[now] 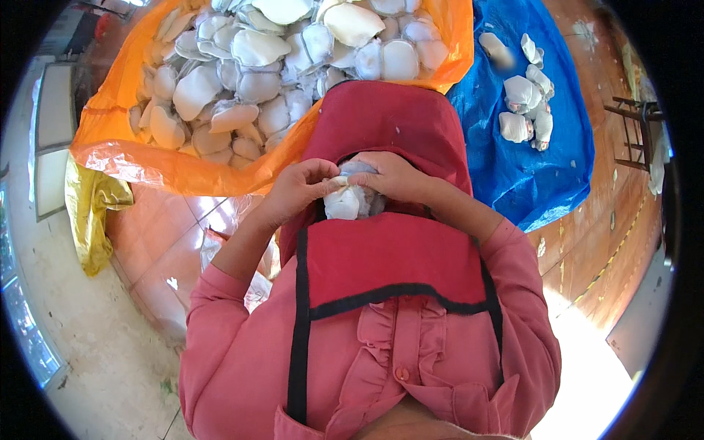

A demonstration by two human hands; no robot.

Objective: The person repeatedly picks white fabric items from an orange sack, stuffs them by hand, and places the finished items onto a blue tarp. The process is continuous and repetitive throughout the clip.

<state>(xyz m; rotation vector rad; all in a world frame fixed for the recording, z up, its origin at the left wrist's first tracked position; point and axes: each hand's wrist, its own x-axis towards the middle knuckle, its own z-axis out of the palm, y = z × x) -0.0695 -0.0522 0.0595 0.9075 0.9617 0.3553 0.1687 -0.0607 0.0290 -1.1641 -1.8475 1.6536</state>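
Both my hands meet over my lap on a white padded fabric cup (345,202). My left hand (297,189) pinches its upper left edge. My right hand (392,174) grips its top from the right, fingers curled over it. The cup rests above a dark red cloth (396,125) spread over my knees. A big orange plastic sheet (125,158) in front of me is heaped with several white cups (257,81) of the same kind.
A blue tarp (543,176) to the right carries a smaller pile of white cups (524,106). A crumpled yellow bag (92,209) lies at the left on the tiled floor. A dark wooden stool (636,132) stands at the far right.
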